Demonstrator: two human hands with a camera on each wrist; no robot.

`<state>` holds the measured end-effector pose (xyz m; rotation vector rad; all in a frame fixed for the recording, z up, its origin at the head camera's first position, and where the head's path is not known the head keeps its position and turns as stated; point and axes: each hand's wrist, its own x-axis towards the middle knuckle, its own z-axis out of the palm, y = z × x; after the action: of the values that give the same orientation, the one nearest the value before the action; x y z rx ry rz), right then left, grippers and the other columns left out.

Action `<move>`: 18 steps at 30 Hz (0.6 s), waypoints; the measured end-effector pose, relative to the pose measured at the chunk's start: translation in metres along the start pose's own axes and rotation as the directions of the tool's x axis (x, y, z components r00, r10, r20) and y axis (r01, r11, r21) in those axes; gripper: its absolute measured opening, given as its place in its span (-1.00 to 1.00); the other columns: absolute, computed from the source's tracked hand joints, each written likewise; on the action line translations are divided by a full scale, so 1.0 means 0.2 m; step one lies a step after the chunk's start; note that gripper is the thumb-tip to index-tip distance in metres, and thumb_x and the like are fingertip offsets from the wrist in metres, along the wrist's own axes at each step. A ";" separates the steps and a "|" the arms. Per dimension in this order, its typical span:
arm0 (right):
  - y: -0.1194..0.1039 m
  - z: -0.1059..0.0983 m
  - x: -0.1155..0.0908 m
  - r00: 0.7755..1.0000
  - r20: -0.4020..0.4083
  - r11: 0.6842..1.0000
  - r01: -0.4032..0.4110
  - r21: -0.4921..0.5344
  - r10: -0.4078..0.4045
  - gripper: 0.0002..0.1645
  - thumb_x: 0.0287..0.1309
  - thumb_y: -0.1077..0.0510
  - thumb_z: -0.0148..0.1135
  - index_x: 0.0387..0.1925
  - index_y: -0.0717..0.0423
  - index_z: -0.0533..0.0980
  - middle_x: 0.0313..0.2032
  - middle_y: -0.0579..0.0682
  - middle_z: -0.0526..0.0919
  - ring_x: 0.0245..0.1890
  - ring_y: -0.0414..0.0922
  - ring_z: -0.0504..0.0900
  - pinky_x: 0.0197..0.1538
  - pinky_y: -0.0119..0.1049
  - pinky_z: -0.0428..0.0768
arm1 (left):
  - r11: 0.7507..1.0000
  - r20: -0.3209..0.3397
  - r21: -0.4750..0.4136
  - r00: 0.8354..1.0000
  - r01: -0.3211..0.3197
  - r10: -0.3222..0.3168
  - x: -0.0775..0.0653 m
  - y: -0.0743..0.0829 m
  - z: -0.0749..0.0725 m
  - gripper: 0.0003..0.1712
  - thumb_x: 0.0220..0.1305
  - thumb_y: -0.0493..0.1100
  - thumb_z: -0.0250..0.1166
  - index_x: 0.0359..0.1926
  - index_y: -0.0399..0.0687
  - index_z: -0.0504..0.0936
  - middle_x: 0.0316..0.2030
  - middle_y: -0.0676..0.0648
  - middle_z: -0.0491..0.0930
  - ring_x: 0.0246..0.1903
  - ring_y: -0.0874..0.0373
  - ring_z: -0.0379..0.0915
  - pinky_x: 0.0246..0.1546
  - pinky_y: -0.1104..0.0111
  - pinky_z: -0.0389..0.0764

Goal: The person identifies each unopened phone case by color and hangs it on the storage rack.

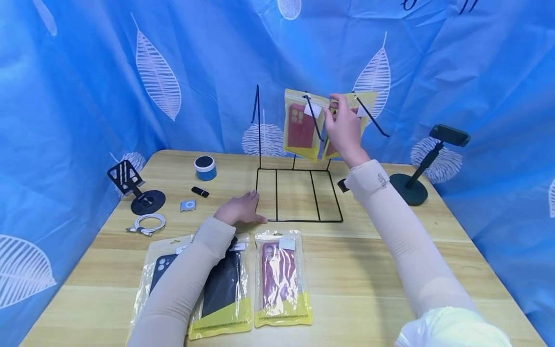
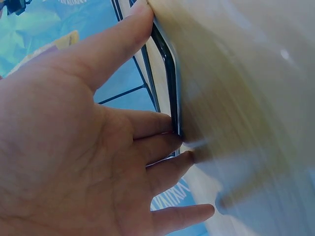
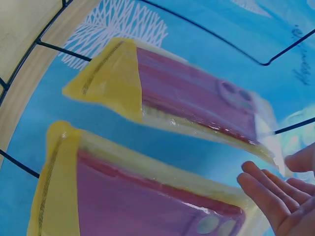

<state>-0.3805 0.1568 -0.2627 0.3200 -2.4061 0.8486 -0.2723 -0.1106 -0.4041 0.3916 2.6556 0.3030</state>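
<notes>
My left hand (image 1: 242,208) rests at the left front of a black wire display rack (image 1: 299,221). In the left wrist view, the thumb and extended fingertips touch the rack's base wire (image 2: 170,78). My right hand (image 1: 344,127) is raised beside the hooks, fingers loosely bent at the upper edge of a yellow-and-clear bag with a red phone case (image 1: 301,126), which hangs from a hook. A second bagged phone case (image 3: 152,196) hangs on the hook to the right, partly hidden behind that hand in the head view. The right wrist view shows thumb and fingers apart.
On the table lie bagged phone cases, one red (image 1: 279,277) and two dark (image 1: 221,284), partly under my left sleeve. Leftward are a phone stand (image 1: 148,201), white cable (image 1: 149,222), small music player (image 1: 188,206), black stick (image 1: 200,192) and blue speaker (image 1: 205,168). Another stand (image 1: 409,189) is rightward.
</notes>
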 end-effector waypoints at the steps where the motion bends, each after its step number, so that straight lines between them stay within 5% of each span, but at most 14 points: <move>1: 0.00 -0.01 -0.03 1.000 -0.001 1.000 0.007 0.006 -0.007 -0.49 0.48 -0.03 -0.01 0.36 0.01 0.30 0.20 0.06 0.63 -0.09 0.03 0.74 -0.11 -0.05 0.67 | 1.000 0.002 -0.002 1.000 -0.002 0.002 0.00 0.00 0.00 0.18 0.30 0.33 0.20 0.56 -0.28 -0.18 0.57 -0.25 -0.24 0.55 -0.18 -0.21 0.52 -0.11 -0.03; 10: -0.02 -0.09 -0.32 0.993 -0.008 0.992 0.119 0.040 -0.119 -0.60 0.44 0.05 0.09 0.19 0.13 0.43 -0.03 0.04 0.73 -0.27 -0.02 0.76 -0.32 -0.12 0.66 | 1.000 0.009 0.004 1.000 0.009 -0.009 -0.01 0.01 -0.03 0.17 0.31 0.32 0.20 0.56 -0.28 -0.18 0.57 -0.25 -0.25 0.56 -0.17 -0.23 0.52 -0.14 -0.07; 12: -0.02 -0.08 -0.42 0.990 0.048 0.992 0.128 0.021 -0.129 -0.67 0.42 0.06 0.11 0.09 0.15 0.48 -0.13 0.06 0.73 -0.31 -0.01 0.73 -0.34 -0.11 0.64 | 1.000 0.014 0.002 1.000 0.005 -0.005 0.00 0.01 -0.02 0.17 0.32 0.32 0.20 0.56 -0.28 -0.18 0.57 -0.25 -0.25 0.55 -0.18 -0.23 0.52 -0.15 -0.07; 14: -0.01 -0.03 -0.53 0.974 0.189 0.992 0.127 -0.002 -0.124 -0.70 0.37 0.06 0.17 0.00 0.16 0.51 -0.20 0.07 0.70 -0.31 0.00 0.69 -0.33 -0.11 0.63 | 1.000 0.020 0.001 1.000 0.002 -0.002 0.00 0.01 -0.02 0.16 0.32 0.32 0.19 0.56 -0.28 -0.18 0.58 -0.24 -0.26 0.56 -0.18 -0.23 0.52 -0.16 -0.08; 16: 0.00 0.03 -0.63 0.906 0.412 0.991 0.126 -0.032 -0.102 -0.70 0.33 0.01 0.21 -0.04 0.12 0.55 -0.18 0.03 0.69 -0.25 -0.04 0.66 -0.25 -0.13 0.64 | 1.000 0.020 0.006 1.000 -0.001 0.001 0.00 0.01 -0.02 0.17 0.32 0.33 0.18 0.56 -0.28 -0.19 0.57 -0.25 -0.27 0.55 -0.18 -0.23 0.52 -0.14 -0.07; 18: 0.02 0.10 -0.73 0.772 0.631 0.988 0.141 -0.056 -0.074 -0.67 0.29 -0.04 0.25 -0.05 0.07 0.58 -0.16 -0.02 0.68 -0.20 -0.09 0.63 -0.16 -0.14 0.64 | 1.000 0.018 0.013 1.000 -0.005 0.004 0.01 0.00 -0.01 0.17 0.32 0.33 0.18 0.56 -0.28 -0.19 0.57 -0.25 -0.27 0.55 -0.19 -0.23 0.52 -0.14 -0.06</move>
<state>-0.2728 0.1529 -0.3626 0.8060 -2.9929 0.6229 -0.2749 -0.1101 -0.4022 0.4026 2.6407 0.2820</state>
